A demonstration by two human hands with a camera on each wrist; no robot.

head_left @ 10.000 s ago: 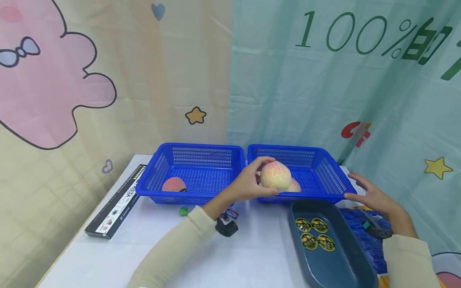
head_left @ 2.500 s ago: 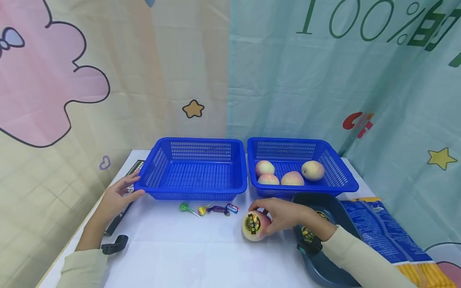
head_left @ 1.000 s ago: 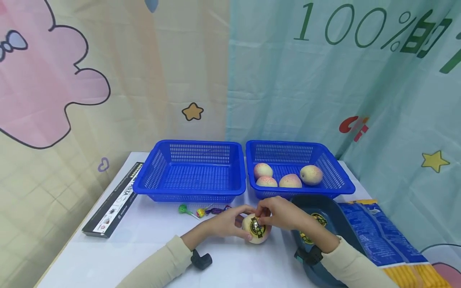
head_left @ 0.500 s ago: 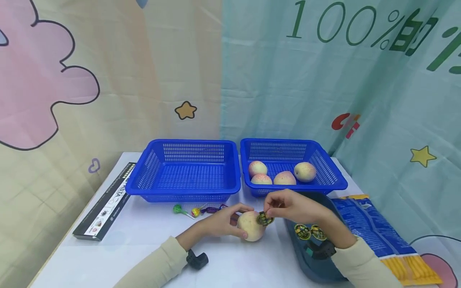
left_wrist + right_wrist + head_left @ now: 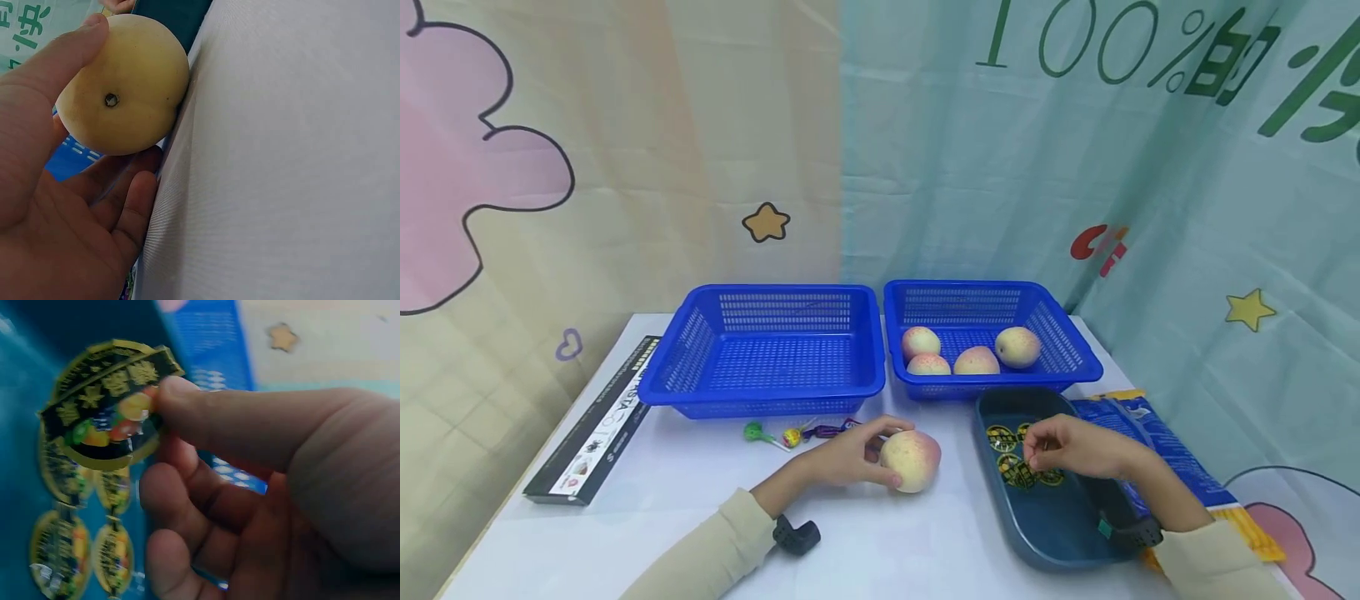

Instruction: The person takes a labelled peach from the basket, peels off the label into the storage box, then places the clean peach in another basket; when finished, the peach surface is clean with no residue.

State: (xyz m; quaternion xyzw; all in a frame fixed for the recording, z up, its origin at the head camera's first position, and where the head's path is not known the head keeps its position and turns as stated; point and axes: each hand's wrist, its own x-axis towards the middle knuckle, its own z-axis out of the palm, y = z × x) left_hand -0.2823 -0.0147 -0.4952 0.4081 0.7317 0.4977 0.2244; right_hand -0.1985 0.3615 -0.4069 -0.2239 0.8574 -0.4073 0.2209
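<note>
A pale yellow and pink peach (image 5: 912, 461) sits on the white table, and my left hand (image 5: 847, 458) grips its left side. The left wrist view shows my thumb on top of the peach (image 5: 128, 87) and its small stem pit facing the camera. My right hand (image 5: 1075, 448) is over the dark teal tray (image 5: 1052, 529). Between thumb and index finger it pinches an oval black and gold fruit sticker (image 5: 109, 409). Several similar stickers (image 5: 1002, 438) lie on the tray floor beneath that hand.
Two blue mesh baskets (image 5: 763, 400) stand at the back; several peaches (image 5: 1017, 347) lie in the right basket (image 5: 1071, 350). Lollipops and wrapped candies (image 5: 824, 432) lie before the left basket. A long black box (image 5: 591, 433) is at left, a blue and yellow bag (image 5: 1172, 454) at right.
My right hand has peeled the sticker off the peach and carried it right, over the tray. My left hand has come from the left basket's rim to the peach. More peaches are in the right basket.
</note>
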